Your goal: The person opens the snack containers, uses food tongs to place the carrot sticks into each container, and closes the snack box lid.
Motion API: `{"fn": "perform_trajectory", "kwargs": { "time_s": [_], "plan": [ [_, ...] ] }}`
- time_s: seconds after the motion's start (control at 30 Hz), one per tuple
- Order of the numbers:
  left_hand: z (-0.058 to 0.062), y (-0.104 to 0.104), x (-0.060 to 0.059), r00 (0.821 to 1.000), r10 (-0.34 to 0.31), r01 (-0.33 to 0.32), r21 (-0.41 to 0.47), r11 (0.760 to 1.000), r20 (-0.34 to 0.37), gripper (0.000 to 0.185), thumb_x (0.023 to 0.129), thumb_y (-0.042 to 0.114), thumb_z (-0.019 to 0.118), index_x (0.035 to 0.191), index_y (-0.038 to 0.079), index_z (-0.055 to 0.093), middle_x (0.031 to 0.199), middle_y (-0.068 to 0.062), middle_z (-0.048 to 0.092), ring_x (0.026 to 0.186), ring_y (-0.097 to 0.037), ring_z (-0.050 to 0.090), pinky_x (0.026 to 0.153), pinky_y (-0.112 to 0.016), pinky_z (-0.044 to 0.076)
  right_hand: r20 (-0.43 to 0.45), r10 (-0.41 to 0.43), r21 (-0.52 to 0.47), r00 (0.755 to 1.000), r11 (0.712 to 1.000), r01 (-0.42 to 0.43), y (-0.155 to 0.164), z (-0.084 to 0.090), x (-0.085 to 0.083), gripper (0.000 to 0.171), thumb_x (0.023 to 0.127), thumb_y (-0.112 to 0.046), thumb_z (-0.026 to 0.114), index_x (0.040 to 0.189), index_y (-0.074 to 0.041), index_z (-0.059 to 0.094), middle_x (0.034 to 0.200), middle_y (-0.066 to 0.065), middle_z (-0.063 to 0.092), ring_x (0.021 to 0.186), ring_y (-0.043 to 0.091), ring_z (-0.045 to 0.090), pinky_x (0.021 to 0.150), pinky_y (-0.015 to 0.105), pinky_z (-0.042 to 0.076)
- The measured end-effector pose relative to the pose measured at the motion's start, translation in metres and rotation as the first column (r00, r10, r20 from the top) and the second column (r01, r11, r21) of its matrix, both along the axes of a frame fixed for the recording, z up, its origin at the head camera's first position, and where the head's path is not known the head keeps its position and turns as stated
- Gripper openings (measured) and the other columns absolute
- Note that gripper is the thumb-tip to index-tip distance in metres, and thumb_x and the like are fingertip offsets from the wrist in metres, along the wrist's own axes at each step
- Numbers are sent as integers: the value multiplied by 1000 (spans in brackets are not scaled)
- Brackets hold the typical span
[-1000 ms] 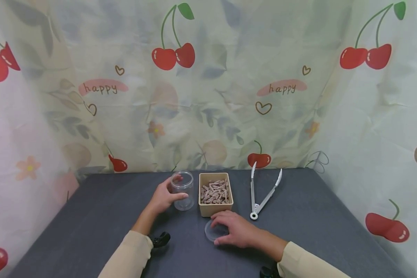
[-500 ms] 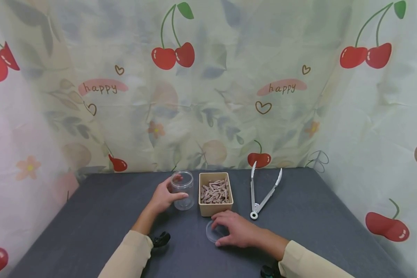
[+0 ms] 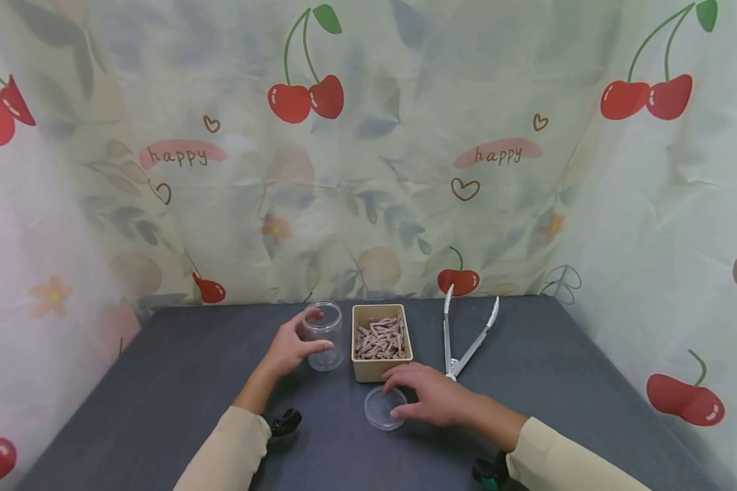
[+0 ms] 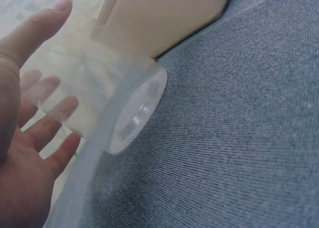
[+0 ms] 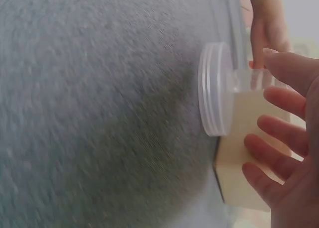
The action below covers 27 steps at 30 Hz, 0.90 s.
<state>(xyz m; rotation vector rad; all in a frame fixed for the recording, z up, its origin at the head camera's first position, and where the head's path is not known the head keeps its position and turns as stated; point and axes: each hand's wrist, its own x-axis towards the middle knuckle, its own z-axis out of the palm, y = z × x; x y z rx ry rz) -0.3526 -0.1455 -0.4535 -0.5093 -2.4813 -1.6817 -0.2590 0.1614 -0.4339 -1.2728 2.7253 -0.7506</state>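
My left hand (image 3: 285,351) grips a clear, empty plastic jar (image 3: 328,331) that stands upright and open-topped left of a beige box. In the left wrist view, the thumb lies on one side of the jar (image 4: 94,73) and the fingers curl round the other. A round clear lid (image 3: 379,409) lies flat on the dark cloth in front of the box. Over its right edge hovers my right hand (image 3: 432,397), fingers spread and loosely bent. The right wrist view shows a gap between those fingers (image 5: 269,156) and the lid (image 5: 214,88).
Between the hands stands the beige box (image 3: 374,372), holding many short brownish-grey stick-like pieces. To its right lie silver tongs (image 3: 480,337), spread apart, their hinge end partly behind the right hand. A cherry-patterned curtain (image 3: 368,170) encloses the dark table (image 3: 196,382) at back and sides.
My right hand has let go of the lid and moved up and to the right, uncovering more of it. The lid shifted very slightly right. My left hand and the jar stayed put.
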Motion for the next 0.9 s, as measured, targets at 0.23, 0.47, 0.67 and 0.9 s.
{"fn": "perform_trajectory", "kwargs": {
  "time_s": [0.23,0.47,0.67,0.9],
  "plan": [
    [0,0,1,1000,-5,5,11,1000,15,76,75,15,86,140,2,49,137,-17,54,119,-31,54,96,-48,43,-9,-23,5,1000,1000,23,12,13,-3,29,87,-30,74,109,-12,67,120,0,63,113,19,56,96,40,42],
    [-1,-1,0,1000,-8,8,17,1000,10,76,74,16,86,139,2,49,136,-17,54,118,-31,55,94,-46,45,25,-79,8,997,997,79,27,29,-8,30,89,-29,72,113,-11,67,110,0,67,104,22,61,90,42,46],
    [-1,-1,-1,1000,-6,6,16,1000,0,75,74,17,86,138,2,50,135,-18,55,116,-31,56,92,-47,46,23,-105,18,994,994,105,38,38,-14,31,89,-28,72,113,-10,67,107,0,69,100,20,63,87,42,48],
    [27,4,24,1000,-23,23,4,1000,19,71,78,6,82,138,-5,46,136,-25,51,117,-37,54,94,-50,44,6,-200,29,980,979,199,48,44,-18,26,88,-28,73,110,-15,68,100,-8,66,97,18,62,85,43,49]
  ]
}}
